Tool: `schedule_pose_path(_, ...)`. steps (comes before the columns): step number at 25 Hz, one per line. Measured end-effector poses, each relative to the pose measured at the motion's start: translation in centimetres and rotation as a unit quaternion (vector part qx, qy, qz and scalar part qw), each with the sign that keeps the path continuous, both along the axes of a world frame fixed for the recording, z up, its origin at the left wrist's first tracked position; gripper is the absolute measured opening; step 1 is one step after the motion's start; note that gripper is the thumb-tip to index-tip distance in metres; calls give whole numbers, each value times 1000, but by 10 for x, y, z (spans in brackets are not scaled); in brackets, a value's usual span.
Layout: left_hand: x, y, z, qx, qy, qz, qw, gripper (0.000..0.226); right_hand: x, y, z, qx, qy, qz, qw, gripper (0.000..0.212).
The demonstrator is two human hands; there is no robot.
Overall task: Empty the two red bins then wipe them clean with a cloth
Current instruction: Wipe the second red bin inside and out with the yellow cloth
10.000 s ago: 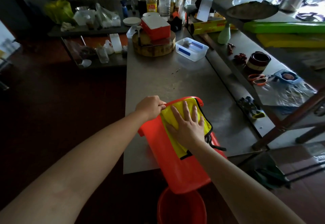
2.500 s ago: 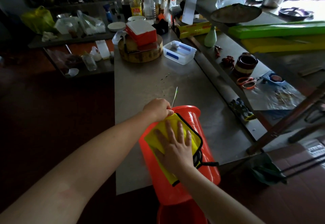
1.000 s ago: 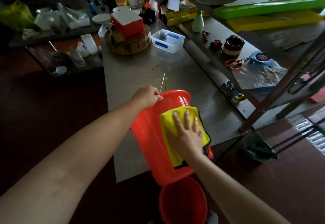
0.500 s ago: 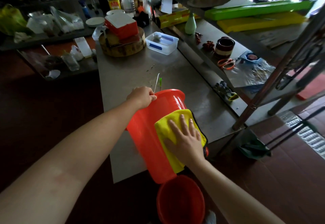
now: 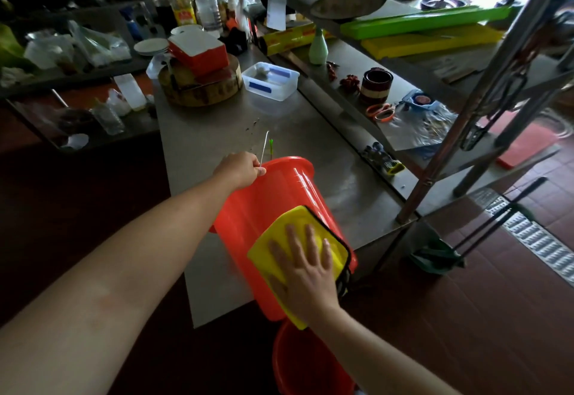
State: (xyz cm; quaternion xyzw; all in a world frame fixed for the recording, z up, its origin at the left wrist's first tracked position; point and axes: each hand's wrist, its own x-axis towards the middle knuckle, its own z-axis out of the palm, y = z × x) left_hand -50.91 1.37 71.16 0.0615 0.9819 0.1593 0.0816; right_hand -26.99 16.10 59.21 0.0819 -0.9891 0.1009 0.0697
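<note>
Our right fingers [image 5: 310, 239] lie straight and a little apart, pressing a yellow cloth [image 5: 273, 242] flat on the side of a red bin [image 5: 273, 196]. The right hand [image 5: 306, 270] is palm down. The left hand [image 5: 240, 169] has its fingers curled on the bin's far rim. The bin lies tilted over the near edge of a steel table [image 5: 217, 127]. A second bin [image 5: 298, 360] stands on the floor just below. A thin wire [image 5: 264, 146] is near the left hand. Beyond are a clear box [image 5: 270, 81] and a wood block [image 5: 202, 93]. A rack [image 5: 459, 121] stands close at the right.
</note>
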Motion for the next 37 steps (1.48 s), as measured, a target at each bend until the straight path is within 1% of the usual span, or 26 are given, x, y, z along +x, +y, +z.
schedule_pose_path(2,2,-2,1,3,-7,4,1000,24,6,-8,-7,43,21,55,997,67)
schedule_pose_path(4,3,-4,1,4,-6,3,1000,25,4,-1,-8,39,22,63,997,65)
schedule_pose_path(6,3,-2,1,6,-3,-3,1000,25,4,16,-8,18,8,28,999,65)
schedule_pose_path(8,5,2,3,7,-3,-5,1000,26,4,41,-7,-22,-23,-45,998,68)
schedule_pose_path(10,6,5,6,4,-4,-6,1000,26,3,62,-5,-69,-62,-113,989,72)
schedule_pose_path(12,6,9,9,-6,-6,-14,1000,28,5,70,-1,-86,-86,-139,983,72)
schedule_pose_path(14,6,13,13,-17,-14,-23,1000,30,10,62,2,-65,-72,-119,988,72)
schedule_pose_path(18,5,13,17,-24,-30,-28,999,32,19,28,2,10,-29,-26,999,66)
schedule_pose_path(21,3,13,21,-27,-41,-34,998,35,-2,10,11,27,-27,14,999,65)
schedule_pose_path(24,-3,9,21,-19,-62,-39,997,36,-39,-9,20,34,-36,45,998,67)
schedule_pose_path(28,-12,9,17,-14,-65,-47,997,35,-92,-32,34,46,-54,58,996,70)
schedule_pose_path(31,-15,7,15,-14,-65,-50,997,33,-116,-45,39,48,-66,51,995,71)
schedule_pose_path(34,-16,6,13,-11,-61,-51,997,29,-118,-47,37,44,-55,42,997,70)
schedule_pose_path(37,-13,6,12,-13,-56,-49,997,28,-100,-32,32,24,-24,37,999,68)
